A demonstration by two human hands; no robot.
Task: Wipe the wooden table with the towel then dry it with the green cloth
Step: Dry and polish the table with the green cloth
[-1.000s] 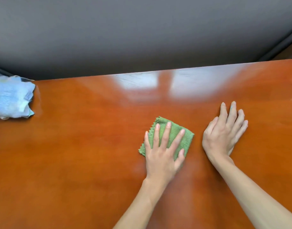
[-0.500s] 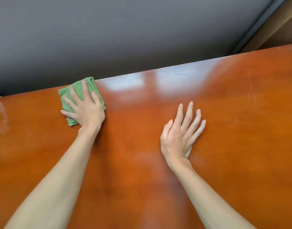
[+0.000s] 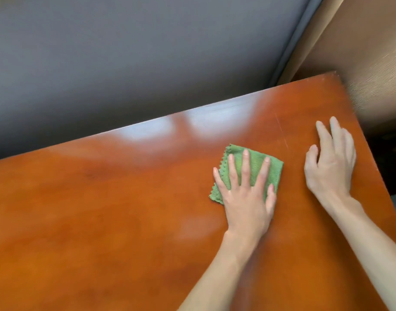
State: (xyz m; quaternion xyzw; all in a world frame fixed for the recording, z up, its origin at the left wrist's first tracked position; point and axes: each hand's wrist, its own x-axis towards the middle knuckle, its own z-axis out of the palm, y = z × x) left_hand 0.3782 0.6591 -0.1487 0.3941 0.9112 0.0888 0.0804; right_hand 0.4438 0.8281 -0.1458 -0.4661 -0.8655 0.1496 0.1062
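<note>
Both hands lie flat: the left hand (image 3: 245,194) presses spread, straight fingers on the folded green cloth (image 3: 255,167), right of centre on the wooden counter (image 3: 102,221); the right hand (image 3: 331,162) rests open beside it, near the counter's right edge.

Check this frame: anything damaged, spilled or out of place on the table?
Only a thin pale scratch on the wooden table, running from near the far edge down between the green cloth and the right hand. No spill visible; the left hand presses the cloth flat.
</note>
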